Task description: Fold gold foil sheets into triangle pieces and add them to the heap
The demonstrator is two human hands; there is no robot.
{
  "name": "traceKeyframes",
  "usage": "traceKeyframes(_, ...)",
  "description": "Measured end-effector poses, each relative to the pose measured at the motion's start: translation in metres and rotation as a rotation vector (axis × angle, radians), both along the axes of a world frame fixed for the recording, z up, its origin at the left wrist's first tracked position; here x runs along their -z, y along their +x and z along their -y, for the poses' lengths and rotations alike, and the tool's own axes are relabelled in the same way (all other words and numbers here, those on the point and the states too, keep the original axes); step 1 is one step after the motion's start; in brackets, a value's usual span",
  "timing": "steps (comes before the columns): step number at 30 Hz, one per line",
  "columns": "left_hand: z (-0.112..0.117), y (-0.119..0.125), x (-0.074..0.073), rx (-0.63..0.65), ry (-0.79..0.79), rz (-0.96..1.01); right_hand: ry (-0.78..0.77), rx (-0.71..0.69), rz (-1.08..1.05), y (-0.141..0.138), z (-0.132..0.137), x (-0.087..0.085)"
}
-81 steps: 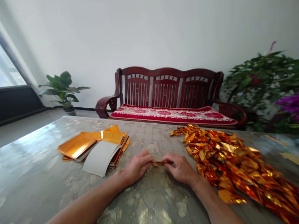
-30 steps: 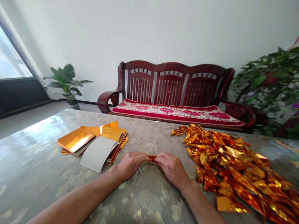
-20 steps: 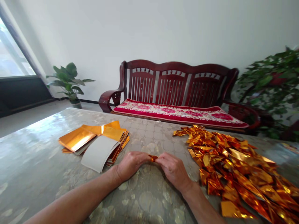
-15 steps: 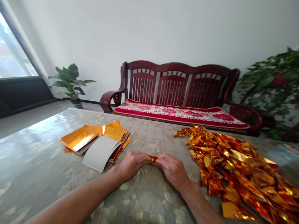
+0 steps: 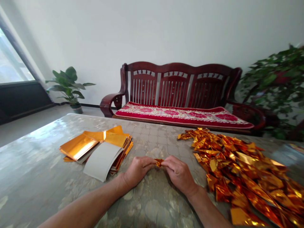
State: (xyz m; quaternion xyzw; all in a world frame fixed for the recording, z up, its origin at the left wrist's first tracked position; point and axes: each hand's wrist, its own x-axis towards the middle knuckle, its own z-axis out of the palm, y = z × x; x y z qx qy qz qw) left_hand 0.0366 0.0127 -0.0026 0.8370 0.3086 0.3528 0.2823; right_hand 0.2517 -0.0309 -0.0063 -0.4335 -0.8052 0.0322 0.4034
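Between my two hands, a small folded piece of gold foil paper (image 5: 159,162) is pinched just above the table. My left hand (image 5: 139,171) grips its left end with the fingertips. On its right end, my right hand (image 5: 178,173) closes thumb and fingers; parts of the piece are hidden behind them. Left of my hands lies a loose stack of gold foil sheets (image 5: 80,146), with a grey-white sheet back (image 5: 103,161) facing up on top. To the right spreads a heap of folded gold foil pieces (image 5: 247,171).
The table (image 5: 147,205) has a glossy patterned cover. A clear plastic bag (image 5: 288,156) lies at its right edge. Behind stands a dark red wooden bench (image 5: 175,85) with a floral red mat (image 5: 185,114). Potted plants (image 5: 70,84) stand on both sides.
My hands have shifted slightly right in view, still pinching the foil piece; a little more of it shows between the fingertips. The camera view has tilted slightly.
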Motion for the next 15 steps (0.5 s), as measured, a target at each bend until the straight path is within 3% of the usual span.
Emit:
traceKeyframes(10, -0.0045, 0.0066, 0.0024, -0.119, -0.112, 0.061, -0.005, 0.042, 0.001, -0.0045, 0.0047, -0.0053)
traceKeyframes(15, -0.0046, 0.0069, 0.0027, -0.1, -0.128, 0.07, -0.006, 0.094, 0.017, -0.0072, 0.0063, -0.0084)
